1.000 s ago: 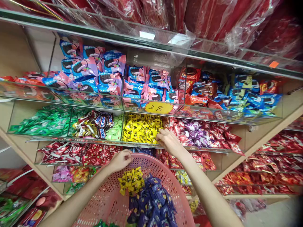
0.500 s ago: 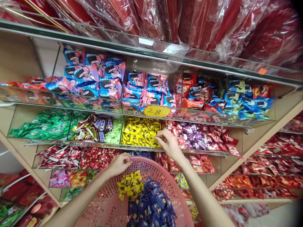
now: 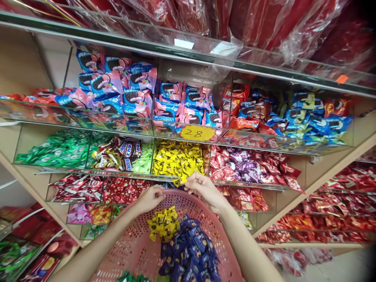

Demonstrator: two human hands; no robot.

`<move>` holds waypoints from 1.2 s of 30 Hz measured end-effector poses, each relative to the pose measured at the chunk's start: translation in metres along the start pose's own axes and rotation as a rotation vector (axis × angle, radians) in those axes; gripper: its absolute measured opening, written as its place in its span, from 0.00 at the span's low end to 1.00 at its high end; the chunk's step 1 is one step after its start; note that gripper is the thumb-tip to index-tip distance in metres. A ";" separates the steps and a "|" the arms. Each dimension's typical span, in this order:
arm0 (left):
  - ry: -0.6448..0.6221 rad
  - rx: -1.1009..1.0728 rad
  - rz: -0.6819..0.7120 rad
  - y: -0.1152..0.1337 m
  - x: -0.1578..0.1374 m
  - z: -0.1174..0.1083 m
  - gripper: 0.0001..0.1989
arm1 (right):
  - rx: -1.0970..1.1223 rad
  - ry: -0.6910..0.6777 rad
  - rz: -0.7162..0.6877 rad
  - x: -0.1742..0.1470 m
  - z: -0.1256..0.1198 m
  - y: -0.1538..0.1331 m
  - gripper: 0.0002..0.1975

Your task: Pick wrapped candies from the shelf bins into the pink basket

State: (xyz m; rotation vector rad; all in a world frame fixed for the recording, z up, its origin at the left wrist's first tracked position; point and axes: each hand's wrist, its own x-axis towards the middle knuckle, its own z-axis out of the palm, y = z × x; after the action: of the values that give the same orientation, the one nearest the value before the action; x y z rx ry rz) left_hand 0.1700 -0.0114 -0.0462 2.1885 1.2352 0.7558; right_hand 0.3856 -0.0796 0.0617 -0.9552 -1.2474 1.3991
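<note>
My left hand (image 3: pixel 150 199) is closed on the far rim of a pink perforated plastic basket (image 3: pixel 219 231). In the basket lie a small heap of yellow-wrapped candies (image 3: pixel 163 224), a larger pile of dark blue-wrapped candies (image 3: pixel 190 252) and some green ones (image 3: pixel 132 276) at the bottom edge. My right hand (image 3: pixel 205 192) pinches a few yellow candies (image 3: pixel 181 180) between its fingertips, just over the basket's far rim. Right behind it is the glass shelf compartment of yellow-wrapped candies (image 3: pixel 178 158).
Above is a glass shelf of blue and pink cookie packs (image 3: pixel 138 80) with a yellow "28" tag (image 3: pixel 197 133). Green candies (image 3: pixel 58 150) and Snickers bars (image 3: pixel 127 150) fill compartments to the left, purple and red candies (image 3: pixel 242 162) to the right. Red candy shelves (image 3: pixel 331 201) stand further right.
My right hand has drawn back from the yellow compartment toward the basket rim, bringing a few yellow candies. The left hand stays on the basket. The view has shifted slightly.
</note>
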 end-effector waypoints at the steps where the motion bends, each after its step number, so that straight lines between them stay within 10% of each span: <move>1: 0.003 -0.004 0.003 0.000 0.000 0.000 0.10 | -0.033 -0.018 0.010 0.000 0.001 0.003 0.10; 15: -0.015 0.077 -0.006 0.014 -0.004 -0.005 0.13 | -0.696 -0.217 0.008 0.017 -0.005 0.123 0.05; 22: -0.010 0.056 -0.019 0.013 -0.004 -0.004 0.13 | -1.091 -0.180 0.001 0.015 -0.014 0.124 0.05; 36: -0.017 0.074 -0.017 0.017 -0.003 -0.005 0.13 | -1.169 -0.315 -0.033 0.011 -0.015 0.137 0.06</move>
State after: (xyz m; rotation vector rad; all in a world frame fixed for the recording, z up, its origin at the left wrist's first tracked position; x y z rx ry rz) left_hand 0.1753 -0.0210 -0.0316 2.2356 1.2911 0.6936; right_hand 0.3755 -0.0624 -0.0752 -1.4673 -2.3917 0.7073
